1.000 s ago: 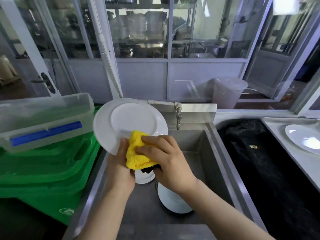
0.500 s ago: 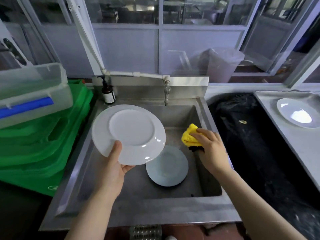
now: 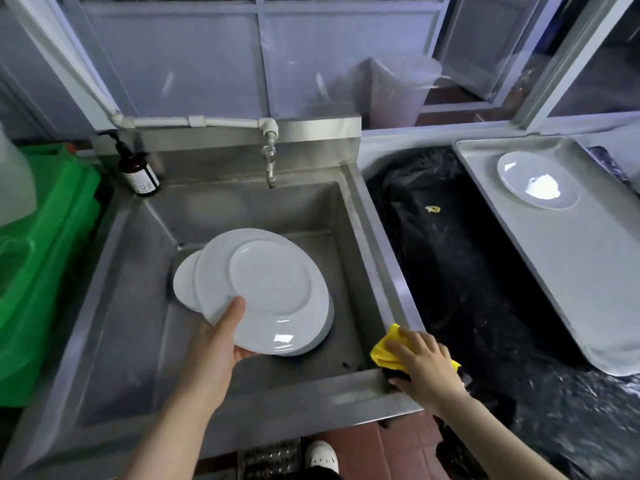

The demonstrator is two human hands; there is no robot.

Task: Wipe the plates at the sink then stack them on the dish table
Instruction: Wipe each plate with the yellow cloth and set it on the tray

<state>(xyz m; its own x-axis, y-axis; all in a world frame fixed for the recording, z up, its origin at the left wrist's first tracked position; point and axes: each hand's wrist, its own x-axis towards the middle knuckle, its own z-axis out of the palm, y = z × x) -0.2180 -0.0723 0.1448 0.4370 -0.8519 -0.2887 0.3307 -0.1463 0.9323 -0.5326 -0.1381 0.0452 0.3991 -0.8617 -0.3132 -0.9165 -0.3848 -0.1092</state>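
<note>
Cloth's off the plate now! Your right hand point(image 3: 424, 363) presses the yellow cloth point(image 3: 386, 348) onto the sink point(image 3: 375, 237) rim at four o'clock, while your left hand point(image 3: 216, 344) grips the white plate point(image 3: 266, 289) over the basin. Wiping looks done; dish table point(image 3: 568, 271) next, two o'clock.

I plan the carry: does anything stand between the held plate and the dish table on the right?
Nothing solid rises there. Between the plate in the left hand and the dish table lies only black plastic.
</note>
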